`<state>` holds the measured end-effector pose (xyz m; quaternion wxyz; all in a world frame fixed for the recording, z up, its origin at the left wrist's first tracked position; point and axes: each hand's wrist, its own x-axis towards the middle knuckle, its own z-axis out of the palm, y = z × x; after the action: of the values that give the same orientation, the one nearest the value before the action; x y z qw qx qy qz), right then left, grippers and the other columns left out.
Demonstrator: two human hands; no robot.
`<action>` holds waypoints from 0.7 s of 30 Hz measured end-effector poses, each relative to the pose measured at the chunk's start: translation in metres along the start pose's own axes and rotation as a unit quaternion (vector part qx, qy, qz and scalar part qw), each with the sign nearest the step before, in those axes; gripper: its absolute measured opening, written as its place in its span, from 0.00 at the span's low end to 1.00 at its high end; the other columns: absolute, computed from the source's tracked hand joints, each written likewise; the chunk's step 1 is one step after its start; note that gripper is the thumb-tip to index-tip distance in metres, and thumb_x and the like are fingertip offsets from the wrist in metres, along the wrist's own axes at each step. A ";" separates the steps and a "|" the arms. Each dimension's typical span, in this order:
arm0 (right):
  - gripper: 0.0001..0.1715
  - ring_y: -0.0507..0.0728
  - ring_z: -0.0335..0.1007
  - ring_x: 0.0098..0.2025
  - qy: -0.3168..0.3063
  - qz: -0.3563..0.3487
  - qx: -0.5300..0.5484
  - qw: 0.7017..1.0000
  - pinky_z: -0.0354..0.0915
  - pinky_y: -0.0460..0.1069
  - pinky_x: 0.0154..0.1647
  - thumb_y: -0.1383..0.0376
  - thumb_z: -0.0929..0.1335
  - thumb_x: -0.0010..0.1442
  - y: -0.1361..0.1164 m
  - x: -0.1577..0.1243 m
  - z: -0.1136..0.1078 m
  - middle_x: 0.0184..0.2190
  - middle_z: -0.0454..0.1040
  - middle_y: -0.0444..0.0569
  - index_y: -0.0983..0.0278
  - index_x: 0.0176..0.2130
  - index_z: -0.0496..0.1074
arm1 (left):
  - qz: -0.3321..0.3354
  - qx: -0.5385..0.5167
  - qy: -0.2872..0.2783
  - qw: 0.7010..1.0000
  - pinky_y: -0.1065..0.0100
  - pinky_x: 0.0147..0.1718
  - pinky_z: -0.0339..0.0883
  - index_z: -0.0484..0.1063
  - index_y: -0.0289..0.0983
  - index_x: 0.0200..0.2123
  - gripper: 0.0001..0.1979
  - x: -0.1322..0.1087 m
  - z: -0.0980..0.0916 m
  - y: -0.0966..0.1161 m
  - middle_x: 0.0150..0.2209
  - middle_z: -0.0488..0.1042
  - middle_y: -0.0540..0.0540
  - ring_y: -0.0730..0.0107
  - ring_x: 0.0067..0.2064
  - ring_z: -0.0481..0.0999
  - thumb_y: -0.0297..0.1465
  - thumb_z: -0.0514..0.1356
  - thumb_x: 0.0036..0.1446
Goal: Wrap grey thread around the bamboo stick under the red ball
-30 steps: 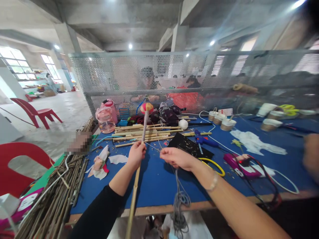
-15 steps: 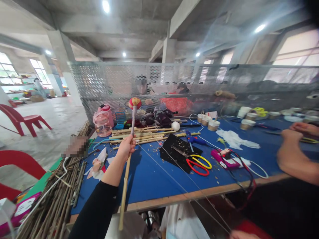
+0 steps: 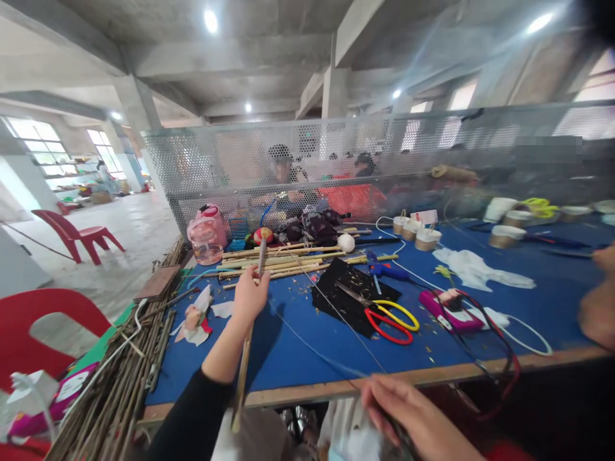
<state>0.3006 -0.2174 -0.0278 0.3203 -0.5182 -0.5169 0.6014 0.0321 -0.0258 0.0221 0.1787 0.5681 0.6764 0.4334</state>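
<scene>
My left hand (image 3: pixel 250 291) is closed around a bamboo stick (image 3: pixel 244 365), held upright and tilted slightly. The stick's upper part looks wrapped in grey, and a red and yellow ball (image 3: pixel 263 236) tops it. Thin pale thread (image 3: pixel 307 342) stretches from near the stick toward my right hand (image 3: pixel 396 406), whose blurred fingers are pinched together in front of the table edge. Between and beyond my hands, scissors (image 3: pixel 379 314) with red and yellow handles lie on a black cloth (image 3: pixel 331 288).
Bamboo sticks (image 3: pixel 288 262), a white ball (image 3: pixel 346 242) and a blue glue gun (image 3: pixel 389 270) lie farther back. A bundle of twigs (image 3: pixel 110 378) lines the left edge. Purple power strip (image 3: pixel 446 310) and cables are at right, near another person's arm (image 3: pixel 598 314). Mesh partition (image 3: pixel 216 160) stands behind.
My right hand has come from the lower right corner in toward the table edge, and the thread has slackened. My left hand has lowered the ball end of the stick.
</scene>
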 end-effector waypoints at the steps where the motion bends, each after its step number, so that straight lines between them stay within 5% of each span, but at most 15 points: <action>1: 0.26 0.50 0.54 0.20 -0.010 -0.023 0.044 0.999 0.53 0.46 0.22 0.43 0.61 0.54 -0.016 0.005 0.003 0.20 0.62 0.44 0.61 0.27 0.69 | 0.017 -0.067 -0.027 0.997 0.62 0.40 0.63 0.69 0.34 0.43 0.19 -0.017 -0.003 0.008 0.39 0.73 0.37 0.58 0.41 0.72 0.40 0.57 0.53; 3: 0.23 0.50 0.59 0.23 -0.038 -0.106 0.105 0.988 0.57 0.46 0.25 0.47 0.63 0.56 -0.054 0.017 0.008 0.23 0.65 0.46 0.64 0.28 0.69 | 0.004 -0.231 -0.133 0.964 0.67 0.32 0.63 0.70 0.33 0.39 0.24 -0.058 -0.004 0.023 0.31 0.72 0.41 0.65 0.32 0.72 0.48 0.49 0.57; 5: 0.23 0.53 0.64 0.31 -0.071 -0.203 0.101 0.971 0.61 0.47 0.33 0.48 0.63 0.57 -0.093 0.031 0.016 0.29 0.68 0.50 0.66 0.30 0.70 | 0.008 -0.343 -0.213 0.915 0.69 0.31 0.63 0.71 0.33 0.38 0.26 -0.099 -0.001 0.033 0.32 0.72 0.42 0.66 0.34 0.71 0.51 0.51 0.54; 8: 0.23 0.53 0.64 0.31 -0.138 -0.243 -0.050 0.959 0.62 0.48 0.36 0.50 0.63 0.58 -0.139 0.049 0.028 0.28 0.68 0.48 0.66 0.32 0.73 | -0.002 -0.457 -0.340 0.822 0.71 0.31 0.62 0.70 0.34 0.41 0.28 -0.136 0.006 0.036 0.30 0.71 0.44 0.70 0.32 0.70 0.52 0.58 0.47; 10: 0.22 0.53 0.64 0.32 -0.125 -0.274 -0.153 0.941 0.62 0.48 0.37 0.52 0.62 0.59 -0.154 0.057 0.035 0.28 0.69 0.47 0.66 0.34 0.74 | -0.043 -0.493 -0.392 0.776 0.71 0.29 0.61 0.70 0.34 0.40 0.27 -0.143 0.009 0.035 0.29 0.71 0.45 0.71 0.30 0.70 0.50 0.61 0.45; 13: 0.22 0.53 0.65 0.35 -0.142 -0.289 -0.218 0.921 0.62 0.48 0.39 0.53 0.61 0.61 -0.160 0.062 0.040 0.31 0.70 0.48 0.66 0.35 0.75 | -0.074 -0.517 -0.419 0.743 0.68 0.31 0.64 0.71 0.33 0.38 0.25 -0.142 0.011 0.032 0.29 0.73 0.43 0.69 0.29 0.72 0.48 0.63 0.45; 16: 0.22 0.53 0.66 0.37 -0.205 -0.272 -0.233 0.911 0.62 0.48 0.41 0.53 0.61 0.61 -0.155 0.061 0.036 0.35 0.71 0.49 0.66 0.36 0.74 | -0.094 -0.496 -0.440 0.743 0.68 0.29 0.64 0.72 0.30 0.31 0.24 -0.145 0.010 0.033 0.24 0.72 0.43 0.70 0.25 0.71 0.48 0.63 0.44; 19: 0.24 0.53 0.66 0.38 -0.162 -0.293 -0.180 0.925 0.62 0.48 0.42 0.50 0.62 0.59 -0.145 0.058 0.028 0.36 0.69 0.50 0.66 0.40 0.72 | -0.107 -0.521 -0.402 0.745 0.73 0.22 0.59 0.71 0.31 0.28 0.21 -0.151 0.002 0.040 0.20 0.69 0.46 0.77 0.20 0.66 0.46 0.60 0.50; 21: 0.30 0.53 0.65 0.37 -0.135 -0.302 -0.093 0.939 0.62 0.48 0.38 0.46 0.62 0.57 -0.133 0.055 0.024 0.37 0.68 0.49 0.65 0.47 0.67 | -0.098 -0.592 -0.359 0.715 0.74 0.22 0.60 0.70 0.34 0.36 0.18 -0.152 -0.009 0.048 0.23 0.69 0.48 0.77 0.21 0.67 0.44 0.58 0.53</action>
<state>0.2432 -0.1387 0.0809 0.3643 -0.2796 -0.7408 0.4902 0.0989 -0.1708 0.0265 0.7494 0.3892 0.2186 0.4890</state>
